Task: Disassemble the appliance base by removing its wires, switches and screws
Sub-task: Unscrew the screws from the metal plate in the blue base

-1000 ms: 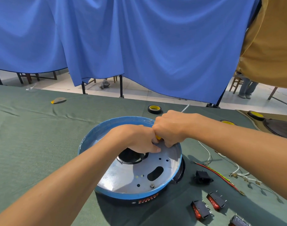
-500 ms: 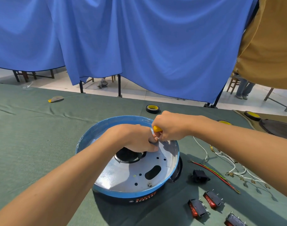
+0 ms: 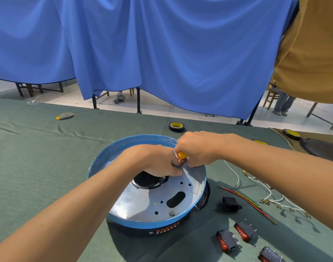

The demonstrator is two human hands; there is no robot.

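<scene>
Head: right fingers (image 3: pixel 192 161) grip yellow handle (image 3: pixel 181 154) over appliance base (image 3: pixel 143 204).

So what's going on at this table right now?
A person is working with both hands inside a round, blue-rimmed appliance base on a green-clothed table. The right hand grips a yellow-handled tool at the far side of the base. The left hand meets it there, but what its fingers hold is hidden. Three red rocker switches, a black socket and loose wires lie on the cloth to the right. One screw sits on the metal plate near the front edge.
</scene>
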